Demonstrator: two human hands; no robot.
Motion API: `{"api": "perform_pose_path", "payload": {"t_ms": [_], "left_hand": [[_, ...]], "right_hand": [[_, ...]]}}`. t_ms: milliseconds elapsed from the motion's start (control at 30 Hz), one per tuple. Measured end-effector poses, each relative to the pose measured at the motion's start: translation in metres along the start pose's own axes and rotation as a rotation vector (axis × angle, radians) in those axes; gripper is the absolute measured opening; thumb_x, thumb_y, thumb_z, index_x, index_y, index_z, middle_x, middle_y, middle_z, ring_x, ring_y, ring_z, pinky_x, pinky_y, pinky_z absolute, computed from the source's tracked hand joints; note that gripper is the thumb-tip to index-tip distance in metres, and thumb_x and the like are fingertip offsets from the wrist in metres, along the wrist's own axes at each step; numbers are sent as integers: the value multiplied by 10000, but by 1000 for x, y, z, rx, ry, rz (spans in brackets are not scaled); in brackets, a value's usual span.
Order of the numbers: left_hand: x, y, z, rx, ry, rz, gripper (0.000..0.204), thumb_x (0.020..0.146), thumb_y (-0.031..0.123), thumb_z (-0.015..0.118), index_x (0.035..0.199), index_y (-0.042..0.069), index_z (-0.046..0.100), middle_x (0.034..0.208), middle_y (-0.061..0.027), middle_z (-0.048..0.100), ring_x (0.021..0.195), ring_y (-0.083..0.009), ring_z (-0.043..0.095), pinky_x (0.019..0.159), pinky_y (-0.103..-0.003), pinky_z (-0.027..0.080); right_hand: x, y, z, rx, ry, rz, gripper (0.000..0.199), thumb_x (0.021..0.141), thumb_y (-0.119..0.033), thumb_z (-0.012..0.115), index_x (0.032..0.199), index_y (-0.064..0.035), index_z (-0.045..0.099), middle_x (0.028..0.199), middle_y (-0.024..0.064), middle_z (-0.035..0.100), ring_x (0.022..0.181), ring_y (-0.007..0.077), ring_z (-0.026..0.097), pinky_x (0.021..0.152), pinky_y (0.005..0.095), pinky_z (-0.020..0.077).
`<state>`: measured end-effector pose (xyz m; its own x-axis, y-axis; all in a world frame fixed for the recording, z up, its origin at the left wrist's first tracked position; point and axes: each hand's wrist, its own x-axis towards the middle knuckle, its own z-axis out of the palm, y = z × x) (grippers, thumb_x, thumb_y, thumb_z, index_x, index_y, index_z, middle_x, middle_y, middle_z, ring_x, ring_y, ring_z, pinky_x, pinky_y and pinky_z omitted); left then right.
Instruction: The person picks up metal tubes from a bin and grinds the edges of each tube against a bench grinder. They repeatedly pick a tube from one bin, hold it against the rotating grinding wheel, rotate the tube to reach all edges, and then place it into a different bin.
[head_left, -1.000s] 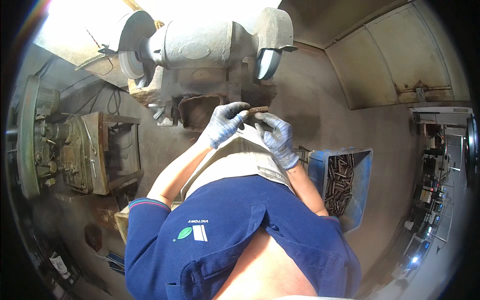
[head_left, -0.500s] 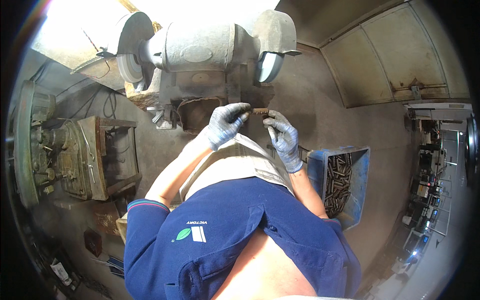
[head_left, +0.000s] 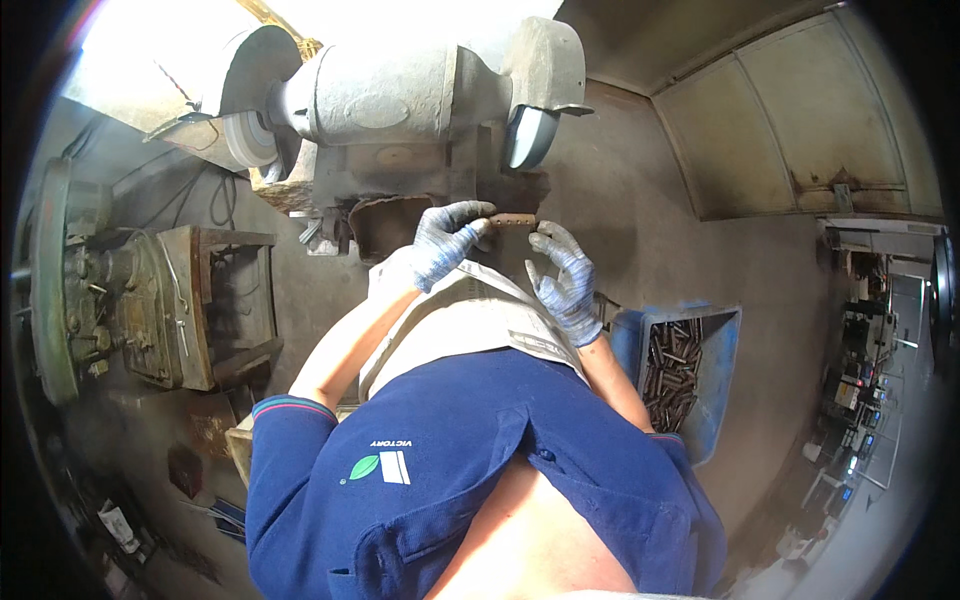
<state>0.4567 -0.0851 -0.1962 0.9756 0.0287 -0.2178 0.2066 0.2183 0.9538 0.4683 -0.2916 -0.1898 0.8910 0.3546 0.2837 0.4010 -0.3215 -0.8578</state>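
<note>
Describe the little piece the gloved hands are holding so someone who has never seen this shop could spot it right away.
Find the big grey bench grinder at the top. Just below its right-hand wheel, the left hand pinches a short brown metal piece. Unlike the similar pieces heaped in the blue bin, it is held up alone.

Dusty concrete floor, bench grinder on its pedestal standing on it, blue crate of rusty metal pieces at right, grimy machine at left
</note>
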Motion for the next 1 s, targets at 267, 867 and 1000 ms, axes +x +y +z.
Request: {"api": "perform_pose_path", "payload": {"t_ms": [267, 867, 1000], "left_hand": [[21, -17, 13, -282, -105, -101, 264, 862, 128, 604, 1050, -56, 579, 861, -123, 656, 717, -158, 633, 638, -257, 521], [37, -27, 25, -71, 171, 34, 129, 857, 42, 596, 955, -39, 613, 800, -59, 652, 710, -93, 598, 658, -235, 510], [48, -32, 23, -200, 163, 44, 103, 851, 32, 593, 930, -30, 617, 803, -56, 653, 689, -97, 603, 639, -228, 511]], "right_hand": [[23, 3, -19, -74, -17, -166, 288, 734, 63, 625, 1016, 5, 637, 1147, 129, 547, 1026, 220, 565, 882, 303, 457], [36, 53, -12, 435, 10, 75, 176, 881, 0, 510, 995, 38, 640, 1100, 124, 554, 954, 199, 587, 851, 311, 497], [40, 58, -8, 439, 3, 108, 182, 891, -7, 505, 1012, 37, 634, 1110, 119, 551, 956, 197, 586, 868, 306, 490]]}}
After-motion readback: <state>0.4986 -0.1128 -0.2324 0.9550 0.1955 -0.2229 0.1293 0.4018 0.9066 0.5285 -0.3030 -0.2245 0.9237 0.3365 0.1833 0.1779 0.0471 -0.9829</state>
